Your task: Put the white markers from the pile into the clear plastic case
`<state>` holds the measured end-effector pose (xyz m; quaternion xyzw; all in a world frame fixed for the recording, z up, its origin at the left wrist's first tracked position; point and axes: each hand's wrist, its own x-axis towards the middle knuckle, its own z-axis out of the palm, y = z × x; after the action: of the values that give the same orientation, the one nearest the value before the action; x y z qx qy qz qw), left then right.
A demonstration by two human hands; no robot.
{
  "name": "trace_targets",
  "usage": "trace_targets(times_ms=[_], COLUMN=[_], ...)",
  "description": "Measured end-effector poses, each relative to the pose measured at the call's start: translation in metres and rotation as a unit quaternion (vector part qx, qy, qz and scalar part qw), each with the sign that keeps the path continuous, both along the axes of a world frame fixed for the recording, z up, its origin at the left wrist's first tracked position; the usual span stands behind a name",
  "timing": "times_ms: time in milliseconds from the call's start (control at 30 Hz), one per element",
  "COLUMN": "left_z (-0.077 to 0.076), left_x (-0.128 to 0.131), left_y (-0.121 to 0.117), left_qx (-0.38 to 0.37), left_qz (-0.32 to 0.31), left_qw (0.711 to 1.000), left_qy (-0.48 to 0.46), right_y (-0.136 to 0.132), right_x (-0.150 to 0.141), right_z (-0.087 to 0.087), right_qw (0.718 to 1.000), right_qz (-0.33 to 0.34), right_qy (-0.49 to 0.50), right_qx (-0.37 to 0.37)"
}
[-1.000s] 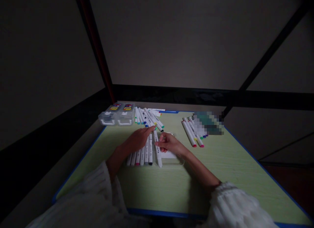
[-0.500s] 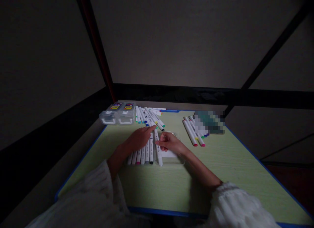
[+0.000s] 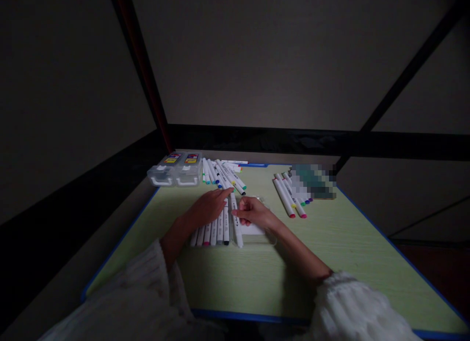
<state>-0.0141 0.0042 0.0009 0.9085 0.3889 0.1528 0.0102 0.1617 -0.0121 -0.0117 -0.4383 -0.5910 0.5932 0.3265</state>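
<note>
White plastic gives the marker (image 3: 238, 237) its slim, pale barrel, slanting slightly between a person's two hands above a light green, wood-grained table (image 3: 330, 248) edged in blue. Its near end is white; a spot of green shows at the far end, beside the left fingertips, though whether it belongs to this marker cannot be told. The right hand (image 3: 255, 213) pinches the barrel about halfway along, thumb laid on it and the other fingers curled in close. The left hand (image 3: 206, 207) stretches palm down over a row of markers (image 3: 213, 235), fingers together and forefinger reaching to the held marker's far end; its underside is hidden, so whether it grips anything cannot be told.

The held marker lies just right of that row, whose near ends include pink, grey and black, and along the left side of a clear tray (image 3: 257, 239) with a white bottom. Dark printing runs down its barrel and down several in the row, all too small to read.

At the table's far left, two clear cases (image 3: 174, 177) with white handles carry labels (image 3: 191, 158) in yellow, red and blue, their wording illegible. Beside them lies a loose heap of markers (image 3: 224, 173); another group (image 3: 289, 198), with red, yellow, green and purple ends, rests at right near a pixelated patch (image 3: 314, 182).
</note>
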Motion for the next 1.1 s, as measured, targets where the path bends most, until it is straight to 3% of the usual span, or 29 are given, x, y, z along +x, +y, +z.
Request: trace_targets(times_ms=[1100], left_z=[-0.0006], left_x=[-0.0016], left_y=[-0.0008], left_qx=[-0.005], left_qz=[-0.002], left_qw=[1.000], left_qy=[-0.024], right_y=[0.0001], right_x=[0.0008], right_z=[0.0004], right_qw=[1.000], right_qz=[0.001], right_qy=[0.007], right_qx=[-0.029])
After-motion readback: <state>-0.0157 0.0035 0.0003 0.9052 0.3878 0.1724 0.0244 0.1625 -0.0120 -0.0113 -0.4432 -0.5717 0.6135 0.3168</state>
